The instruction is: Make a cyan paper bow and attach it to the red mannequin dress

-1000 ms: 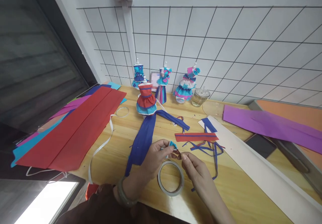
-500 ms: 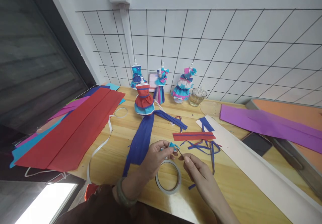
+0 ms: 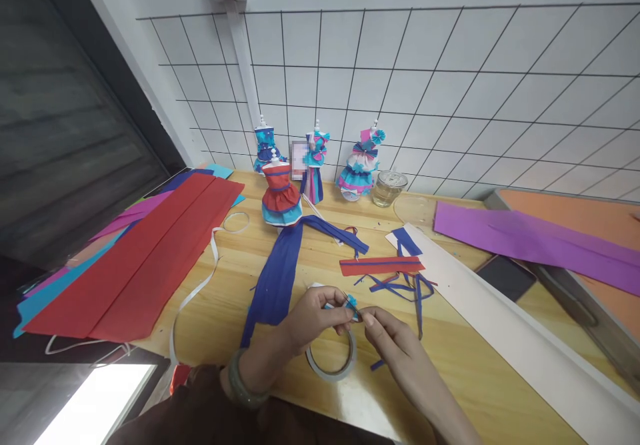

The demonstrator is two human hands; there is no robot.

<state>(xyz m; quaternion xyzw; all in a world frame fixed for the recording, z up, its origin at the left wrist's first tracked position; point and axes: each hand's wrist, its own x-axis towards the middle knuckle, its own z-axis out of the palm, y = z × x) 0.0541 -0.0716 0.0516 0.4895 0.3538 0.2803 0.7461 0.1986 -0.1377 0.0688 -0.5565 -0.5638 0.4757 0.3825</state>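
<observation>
Between the thumb and fingers of my left hand [image 3: 320,315] is a small light-blue piece of crepe paper [image 3: 351,303], partly covered by the fingers. My right hand [image 3: 393,338] pinches a thin dark tool [image 3: 356,310] that looks like tweezers, its tip against the blue piece. A roll of double-sided tape [image 3: 333,373] lies flat just below both hands. Dark-blue crepe paper [image 3: 277,278] is spread left of them. Behind them lie a red strip with a blue line [image 3: 381,266] and several thin blue offcuts [image 3: 419,305].
Small dress forms stand at the back, the nearest in a red and blue dress [image 3: 283,195]. A lidded glass [image 3: 389,190] stands beside them. Red sheets [image 3: 135,258] lie left, with white ribbon [image 3: 200,288]. White paper [image 3: 500,325], a phone [image 3: 506,277] and purple paper [image 3: 530,238] lie right.
My left hand and the blue piece have dropped slightly and come closer to my right hand. The tool now lies across the blue piece. The whole view has shifted a little.
</observation>
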